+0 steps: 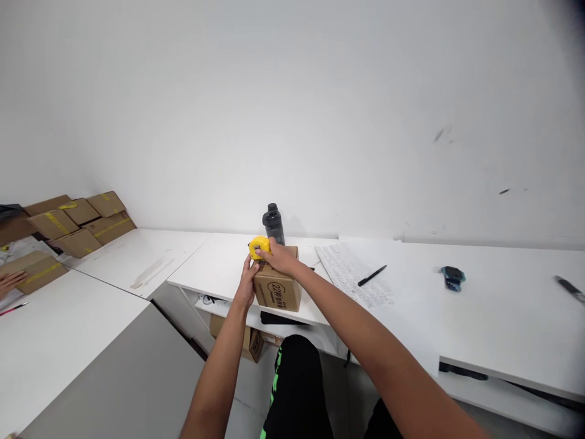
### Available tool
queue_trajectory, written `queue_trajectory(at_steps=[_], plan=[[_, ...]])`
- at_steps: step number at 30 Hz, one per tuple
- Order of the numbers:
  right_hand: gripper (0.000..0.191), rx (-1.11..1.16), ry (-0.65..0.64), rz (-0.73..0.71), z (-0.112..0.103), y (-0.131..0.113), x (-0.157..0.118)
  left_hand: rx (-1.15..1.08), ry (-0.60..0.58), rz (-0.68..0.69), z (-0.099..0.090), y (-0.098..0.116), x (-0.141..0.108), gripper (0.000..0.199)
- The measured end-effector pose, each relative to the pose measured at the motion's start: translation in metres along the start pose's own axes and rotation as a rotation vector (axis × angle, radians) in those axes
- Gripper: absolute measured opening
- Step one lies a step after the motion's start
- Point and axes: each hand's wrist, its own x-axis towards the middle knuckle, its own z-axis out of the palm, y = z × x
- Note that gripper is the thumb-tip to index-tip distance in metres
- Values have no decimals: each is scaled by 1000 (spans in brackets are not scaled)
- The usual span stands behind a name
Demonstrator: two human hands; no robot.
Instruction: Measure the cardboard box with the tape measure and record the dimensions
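Note:
A small brown cardboard box (277, 291) with dark printing stands at the front edge of the white table (219, 259). My right hand (280, 256) is closed round a yellow tape measure (259, 247) above the box's top left edge. Against the left side of the box rests my left hand (247, 281), its fingers around that upper corner just below the tape measure. Whether any tape is drawn out cannot be seen.
Behind the box stands a dark bottle (273, 223). To the right lie written sheets (350, 274), a black pen (372, 275), a small dark item (452, 277) and a knife-like object (570, 288). Several cartons (78, 242) are stacked far left, near another person's hand (11, 281).

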Motion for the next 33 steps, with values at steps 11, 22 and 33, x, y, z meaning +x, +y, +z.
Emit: queue_trajectory(at_steps=[11,22,33], plan=[[63,-106,8,120,6,-17,6,-18,5,53,2,-2,0,57],[63,-168,4,30,12,-16,2,-49,-11,80,6,0,-5,56],[78,27,82,-75,4,-3,-8,-38,90,111,4,-7,1,44]])
